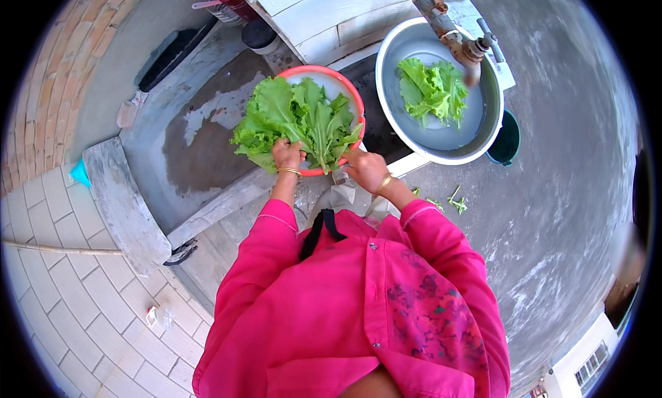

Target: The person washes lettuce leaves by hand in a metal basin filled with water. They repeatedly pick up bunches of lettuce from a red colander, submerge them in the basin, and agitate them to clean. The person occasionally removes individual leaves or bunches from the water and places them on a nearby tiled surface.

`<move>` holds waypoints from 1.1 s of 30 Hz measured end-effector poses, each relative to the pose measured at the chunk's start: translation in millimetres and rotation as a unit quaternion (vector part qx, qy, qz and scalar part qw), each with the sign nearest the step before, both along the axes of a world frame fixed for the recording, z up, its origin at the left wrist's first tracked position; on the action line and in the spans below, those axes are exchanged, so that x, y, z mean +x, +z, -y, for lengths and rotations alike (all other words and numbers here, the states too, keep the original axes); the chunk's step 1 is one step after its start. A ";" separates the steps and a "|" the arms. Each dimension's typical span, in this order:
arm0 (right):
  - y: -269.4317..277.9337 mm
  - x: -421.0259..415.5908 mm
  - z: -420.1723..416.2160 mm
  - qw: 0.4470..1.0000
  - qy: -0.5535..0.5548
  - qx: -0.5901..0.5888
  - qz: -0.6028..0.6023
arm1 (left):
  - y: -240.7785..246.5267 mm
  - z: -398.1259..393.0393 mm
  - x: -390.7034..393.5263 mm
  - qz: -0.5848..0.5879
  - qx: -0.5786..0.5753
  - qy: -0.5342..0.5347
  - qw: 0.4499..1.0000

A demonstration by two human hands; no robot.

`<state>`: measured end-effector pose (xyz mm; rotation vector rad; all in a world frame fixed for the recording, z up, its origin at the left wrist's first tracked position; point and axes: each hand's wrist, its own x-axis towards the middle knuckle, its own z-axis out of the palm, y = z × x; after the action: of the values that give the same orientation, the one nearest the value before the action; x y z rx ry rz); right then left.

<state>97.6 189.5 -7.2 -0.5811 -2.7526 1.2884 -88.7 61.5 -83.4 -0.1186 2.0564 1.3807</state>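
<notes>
A red-rimmed basin [357, 95] is heaped with green leaf lettuce [282, 106], some of it hanging over the left side. My left hand [288, 154] is closed around the near ends of the leaves at the basin's front. At the front right rim is my right hand [366, 169], its fingertips bent against the rim beside the leaves. Whether they grip the rim or a leaf is hidden. To the right stands a large metal basin [437, 152] with water, and more lettuce leaves [433, 90] lie in it.
A rusty pipe with a tap [468, 62] juts over the metal basin. Beside that basin stands a dark green bucket [506, 139]. Leaf scraps [457, 201] lie on the concrete floor. The wet concrete trough [207, 155] at left has a raised front edge, with a lidded tub [260, 36] behind.
</notes>
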 end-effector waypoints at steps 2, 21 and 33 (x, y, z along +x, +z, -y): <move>-6.1 -22.2 6.3 1.000 0.005 -0.009 0.019 | 0.2 12.5 -3.2 0.065 0.070 0.010 0.995; 4.0 -66.0 15.1 0.936 -0.211 -0.231 -0.163 | 62.6 29.3 16.9 0.054 0.139 -0.189 0.970; 77.9 27.9 -142.2 0.881 -0.281 0.354 -0.140 | -16.2 6.2 30.9 -0.235 -0.158 -0.399 0.872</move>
<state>125.5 331.7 70.7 -0.9140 -2.2890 0.1875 -57.8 55.3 -99.6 0.9167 2.2851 0.5732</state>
